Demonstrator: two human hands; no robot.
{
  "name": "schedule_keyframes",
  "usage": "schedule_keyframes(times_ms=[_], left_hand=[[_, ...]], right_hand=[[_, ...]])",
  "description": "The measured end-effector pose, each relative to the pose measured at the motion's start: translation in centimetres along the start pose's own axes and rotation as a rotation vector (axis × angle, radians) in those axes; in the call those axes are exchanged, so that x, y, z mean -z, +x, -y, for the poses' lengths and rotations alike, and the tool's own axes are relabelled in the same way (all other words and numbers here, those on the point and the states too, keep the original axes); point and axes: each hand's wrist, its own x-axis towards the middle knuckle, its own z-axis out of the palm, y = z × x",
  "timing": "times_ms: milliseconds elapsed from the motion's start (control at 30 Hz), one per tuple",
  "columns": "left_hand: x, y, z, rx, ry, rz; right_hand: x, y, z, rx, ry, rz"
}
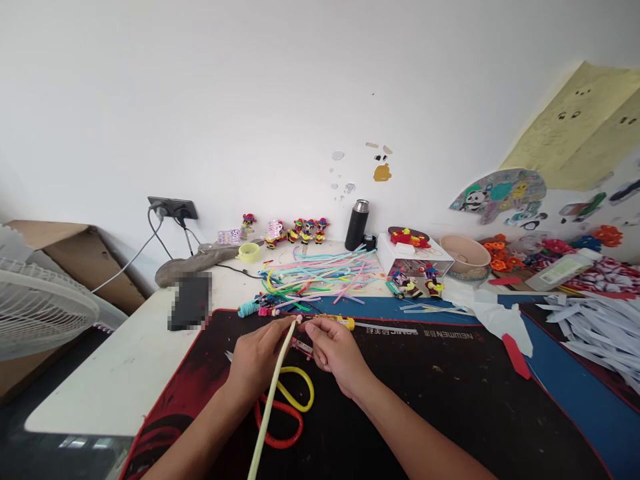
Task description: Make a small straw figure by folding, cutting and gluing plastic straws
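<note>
My left hand point(257, 350) has its fingers closed around the upper end of a long pale yellow strip point(270, 403), which runs down toward the bottom of the head view. Close beside it, my right hand point(333, 350) is pinched near the strip's tip, where a small pinkish bit shows; whatever lies between its fingertips is too small to make out. Below the hands, scissors with a yellow handle loop point(300, 389) and a red loop point(280, 427) lie on the black mat point(425, 413), their blades mostly hidden. A yellow tube point(346, 323) lies behind my right hand.
Colourful fuzzy sticks point(330, 270) lie behind the mat, with small figures point(310, 230) and a black bottle point(357, 225) near the wall. At left are a fan point(45, 293) and a pixelated dark object point(191, 301); at right, white strips point(600, 327) and a bowl point(465, 253).
</note>
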Motion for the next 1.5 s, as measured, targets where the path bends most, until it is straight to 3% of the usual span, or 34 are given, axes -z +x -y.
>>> schedule_keyframes(times_ms=[400, 500, 633, 867, 1000, 1100, 1500], left_hand=[[-0.1, -0.2, -0.3, -0.107, -0.064, 0.016], [0.6, 0.0, -0.9, -0.045, -0.167, 0.063], [1.2, 0.5, -1.6, 0.145, -0.322, 0.054], [0.5, 1.1, -1.9, 0.371, -0.531, 0.016], [0.2, 1.3, -2.2, 0.495, -0.639, 0.088], [0.3, 1.4, -2.5, 0.510, -0.663, 0.139], [0.4, 1.5, -2.7, 0.552, -0.707, 0.027]], right_hand=[[0.0, 0.5, -0.4, -0.010, 0.001, -0.013], [0.1, 0.5, -0.4, -0.014, -0.003, -0.030], [0.0, 0.5, -0.4, -0.007, -0.016, -0.020], [-0.2, 0.5, -0.6, -0.015, -0.035, -0.012], [0.1, 0.6, -0.8, -0.008, -0.066, -0.046], [0.3, 0.6, -0.6, 0.017, -0.095, -0.061], [0.3, 0.5, -0.6, 0.038, -0.150, -0.038]])
